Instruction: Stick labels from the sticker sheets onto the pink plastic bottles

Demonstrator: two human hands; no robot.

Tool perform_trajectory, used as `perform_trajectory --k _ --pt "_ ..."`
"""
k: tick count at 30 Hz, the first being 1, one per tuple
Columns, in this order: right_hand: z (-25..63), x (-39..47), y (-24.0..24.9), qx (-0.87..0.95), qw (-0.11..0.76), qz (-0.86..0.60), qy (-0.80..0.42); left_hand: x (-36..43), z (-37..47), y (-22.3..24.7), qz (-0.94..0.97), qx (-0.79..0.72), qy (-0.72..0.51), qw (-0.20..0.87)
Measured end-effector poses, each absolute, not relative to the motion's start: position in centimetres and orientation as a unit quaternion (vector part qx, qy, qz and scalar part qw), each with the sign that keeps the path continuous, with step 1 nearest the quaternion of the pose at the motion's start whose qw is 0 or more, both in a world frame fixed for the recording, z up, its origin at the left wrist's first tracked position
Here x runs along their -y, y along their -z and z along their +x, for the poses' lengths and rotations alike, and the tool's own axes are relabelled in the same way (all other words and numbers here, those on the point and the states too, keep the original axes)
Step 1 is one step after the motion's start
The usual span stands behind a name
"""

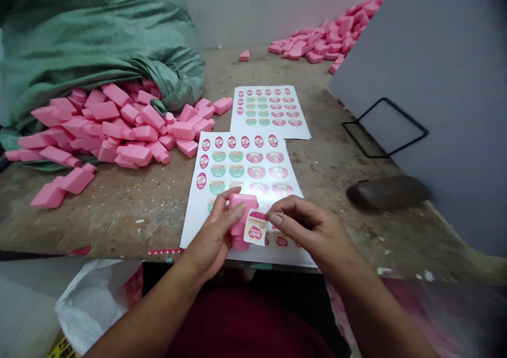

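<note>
My left hand [216, 231] is closed around a small pink plastic bottle [238, 226], its neck pointing down toward me. Between thumb and fingertips, my right hand [307, 223] pinches a label sticker [255, 227] by its edge. The sticker is cream and pink with "BABY" lettering, upside down in my view. It overlaps the bottle's right side; whether it touches the bottle I cannot tell. Beneath both hands lies a white sheet of stickers [291, 176] with pink and green designs, its lower part partly covered by my hands.
A second sticker sheet [303, 131] lies behind the first. At left, a green sack [119, 36] spills many pink bottles [105, 111]. More bottles [332, 37] are heaped at the back right. A dark oblong case [386, 193] and a grey panel [443, 83] with a black wire frame [384, 154] stand at right.
</note>
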State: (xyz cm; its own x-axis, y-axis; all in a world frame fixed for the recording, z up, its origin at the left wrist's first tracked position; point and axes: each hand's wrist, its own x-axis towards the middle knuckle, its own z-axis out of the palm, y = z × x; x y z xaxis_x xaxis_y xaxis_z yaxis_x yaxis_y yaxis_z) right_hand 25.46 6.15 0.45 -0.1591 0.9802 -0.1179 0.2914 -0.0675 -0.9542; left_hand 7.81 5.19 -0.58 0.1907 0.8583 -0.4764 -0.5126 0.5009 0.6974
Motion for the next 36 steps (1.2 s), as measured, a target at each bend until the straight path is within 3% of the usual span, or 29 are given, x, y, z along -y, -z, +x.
perform_trajectory --k 19,26,31,36 --pt "25.1 -6.4 0.5 0.617 0.339 -0.549 -0.452 -4.0 8.1 -0.1 0.208 -0.417 -0.442 0.767" --pt "25.1 -6.2 0.5 0.626 0.394 -0.592 -0.319 -3.7 7.7 -0.5 0.214 -0.419 -0.411 0.781" --pt "23.4 -6.0 0.5 0.642 0.393 -0.535 -0.385 -3.2 7.3 -0.5 0.224 -0.418 -0.399 0.785" --pt "24.0 -6.5 1.6 0.635 0.373 -0.54 -0.407 -0.1 -1.3 -1.2 0.358 -0.564 -0.233 0.707"
